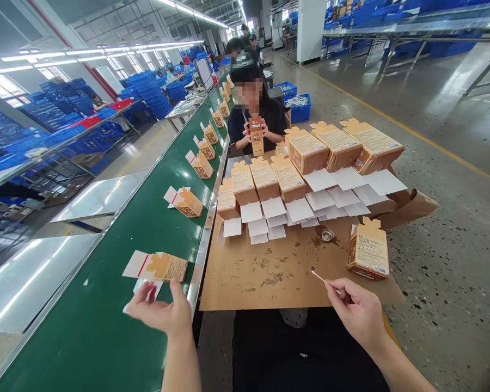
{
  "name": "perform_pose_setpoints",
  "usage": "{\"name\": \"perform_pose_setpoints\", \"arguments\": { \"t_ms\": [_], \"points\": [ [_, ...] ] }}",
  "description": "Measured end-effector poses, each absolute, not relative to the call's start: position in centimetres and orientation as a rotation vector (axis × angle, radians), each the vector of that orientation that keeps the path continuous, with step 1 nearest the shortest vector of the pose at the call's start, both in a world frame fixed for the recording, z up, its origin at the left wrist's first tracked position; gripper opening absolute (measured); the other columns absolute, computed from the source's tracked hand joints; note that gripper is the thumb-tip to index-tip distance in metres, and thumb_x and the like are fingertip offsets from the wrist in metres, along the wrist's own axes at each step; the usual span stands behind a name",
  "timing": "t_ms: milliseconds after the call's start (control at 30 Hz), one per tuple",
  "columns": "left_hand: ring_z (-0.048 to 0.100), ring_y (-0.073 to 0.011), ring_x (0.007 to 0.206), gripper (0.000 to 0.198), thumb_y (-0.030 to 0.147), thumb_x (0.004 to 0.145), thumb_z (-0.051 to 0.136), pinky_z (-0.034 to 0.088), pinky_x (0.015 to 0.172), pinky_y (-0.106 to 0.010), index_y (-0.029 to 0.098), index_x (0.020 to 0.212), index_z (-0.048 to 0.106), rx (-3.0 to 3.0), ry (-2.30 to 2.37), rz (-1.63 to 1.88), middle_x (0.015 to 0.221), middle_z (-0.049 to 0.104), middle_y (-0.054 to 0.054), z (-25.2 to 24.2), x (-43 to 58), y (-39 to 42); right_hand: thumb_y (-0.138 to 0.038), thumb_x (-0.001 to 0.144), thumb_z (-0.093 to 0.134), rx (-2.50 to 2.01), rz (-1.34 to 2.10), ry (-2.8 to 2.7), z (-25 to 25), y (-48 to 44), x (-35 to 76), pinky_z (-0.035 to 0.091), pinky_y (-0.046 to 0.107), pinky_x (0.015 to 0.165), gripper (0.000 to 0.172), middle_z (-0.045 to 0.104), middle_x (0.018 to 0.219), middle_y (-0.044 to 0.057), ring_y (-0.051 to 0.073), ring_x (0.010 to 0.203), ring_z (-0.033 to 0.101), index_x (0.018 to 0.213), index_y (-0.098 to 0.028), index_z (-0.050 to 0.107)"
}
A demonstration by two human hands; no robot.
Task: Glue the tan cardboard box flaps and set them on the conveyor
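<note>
My left hand [160, 311] hovers over the green conveyor belt [102, 332] with its fingers spread and nothing in them. Just beyond it a tan carton [163, 267] with an open white flap lies flat on the belt. My right hand [357, 311] pinches a thin swab stick [319, 276] whose white tip points left over the brown cardboard sheet [265, 277]. One more tan carton [368, 251] lies on the sheet ahead of my right hand. A small glass dish [328, 234] sits beside it.
Rows of tan cartons [288, 177] with white flaps spread out cover the far part of the sheet. More cartons [188, 202] ride along the belt. A person seated opposite holds a carton [256, 136]. Blue crates stand behind and at left.
</note>
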State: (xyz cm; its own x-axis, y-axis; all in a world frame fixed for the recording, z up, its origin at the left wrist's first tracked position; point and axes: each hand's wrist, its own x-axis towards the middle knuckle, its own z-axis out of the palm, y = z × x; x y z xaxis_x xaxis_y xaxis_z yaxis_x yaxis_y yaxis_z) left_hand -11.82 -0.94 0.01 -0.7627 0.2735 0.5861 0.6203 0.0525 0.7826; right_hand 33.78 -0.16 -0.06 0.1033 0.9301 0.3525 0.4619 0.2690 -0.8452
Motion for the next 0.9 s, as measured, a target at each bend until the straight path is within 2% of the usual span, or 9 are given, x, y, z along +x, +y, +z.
{"name": "perform_pose_setpoints", "arguments": {
  "t_ms": [100,233,333,433,533,633,700,800,900],
  "points": [
    [0.073,-0.0309,0.120,0.060,0.067,0.094,0.078,0.063,0.119,-0.054,0.023,0.134,0.072,-1.283,-2.212,-1.874,0.125,0.066,-0.010,3.1,-9.0,5.9,-0.045,0.105,0.077,-1.366,0.523,-1.518,0.7,0.1,34.3,0.046,0.024,0.047,0.036,0.057,0.056,-0.004,0.013,0.045,0.050,0.077,-0.023,0.086],
    [0.062,-0.0436,0.151,0.052,0.063,0.091,0.082,0.049,0.136,-0.059,0.020,0.119,0.084,-1.416,-2.764,-1.706,0.128,0.069,-0.018,7.2,-6.3,16.9,-0.040,0.107,0.075,-1.337,0.426,-1.552,1.9,0.4,34.4,0.046,0.023,0.047,0.036,0.056,0.057,-0.004,0.012,0.045,0.050,0.077,-0.023,0.085],
    [0.051,-0.0527,0.165,0.044,0.060,0.086,0.088,0.043,0.140,-0.065,0.019,0.103,0.085,-1.394,-2.948,-1.630,0.137,0.069,-0.026,8.2,-5.5,20.5,-0.040,0.110,0.073,-1.318,0.323,-1.585,2.6,0.5,35.1,0.048,0.023,0.049,0.036,0.060,0.057,-0.003,0.013,0.046,0.053,0.080,-0.023,0.086],
    [0.054,-0.0502,0.166,0.045,0.057,0.088,0.085,0.047,0.137,-0.062,0.020,0.111,0.086,-1.369,-2.969,-1.666,0.145,0.072,-0.026,8.0,-5.9,19.1,-0.044,0.113,0.070,-1.353,0.191,-1.627,3.2,1.3,36.8,0.050,0.024,0.053,0.040,0.063,0.058,-0.002,0.013,0.048,0.056,0.082,-0.023,0.086],
    [0.069,-0.0428,0.153,0.055,0.060,0.091,0.083,0.056,0.130,-0.057,0.022,0.130,0.083,-1.330,-2.771,-2.102,0.142,0.081,-0.019,6.8,-6.9,14.1,-0.044,0.112,0.065,-1.512,0.143,-1.738,4.1,3.6,38.4,0.046,0.025,0.056,0.041,0.063,0.059,-0.001,0.013,0.050,0.055,0.081,-0.024,0.083],
    [0.078,-0.0391,0.140,0.069,0.060,0.077,0.101,0.063,0.120,-0.051,0.025,0.133,0.082,-1.256,-2.464,-2.717,0.142,0.085,-0.015,4.6,-6.9,8.1,-0.033,0.106,0.063,-1.780,0.250,-1.928,5.2,7.0,39.0,0.042,0.027,0.061,0.030,0.071,0.066,0.002,0.017,0.059,0.063,0.083,-0.024,0.079],
    [0.080,-0.0389,0.136,0.077,0.055,0.068,0.110,0.066,0.115,-0.050,0.026,0.134,0.083,-1.200,-2.483,-2.915,0.144,0.086,-0.014,2.4,-5.9,4.7,-0.026,0.105,0.061,-1.945,0.332,-2.055,5.7,9.4,38.6,0.040,0.029,0.063,0.026,0.077,0.073,0.005,0.020,0.067,0.069,0.085,-0.023,0.077],
    [0.082,-0.0403,0.134,0.088,0.053,0.058,0.116,0.067,0.114,-0.052,0.026,0.134,0.082,-1.102,-2.650,-2.958,0.142,0.087,-0.015,-0.8,-3.6,1.7,-0.022,0.109,0.059,-2.057,0.387,-2.209,5.9,12.2,37.7,0.038,0.031,0.067,0.026,0.080,0.079,0.008,0.023,0.072,0.070,0.090,-0.022,0.077],
    [0.084,-0.0423,0.131,0.093,0.054,0.050,0.119,0.067,0.117,-0.057,0.022,0.128,0.080,-1.137,-2.834,-2.790,0.137,0.088,-0.017,-2.3,-2.0,1.0,-0.021,0.109,0.062,-2.046,0.387,-2.279,5.5,13.6,37.9,0.036,0.031,0.068,0.025,0.079,0.076,0.008,0.022,0.069,0.068,0.088,-0.022,0.076]
  ]
}}
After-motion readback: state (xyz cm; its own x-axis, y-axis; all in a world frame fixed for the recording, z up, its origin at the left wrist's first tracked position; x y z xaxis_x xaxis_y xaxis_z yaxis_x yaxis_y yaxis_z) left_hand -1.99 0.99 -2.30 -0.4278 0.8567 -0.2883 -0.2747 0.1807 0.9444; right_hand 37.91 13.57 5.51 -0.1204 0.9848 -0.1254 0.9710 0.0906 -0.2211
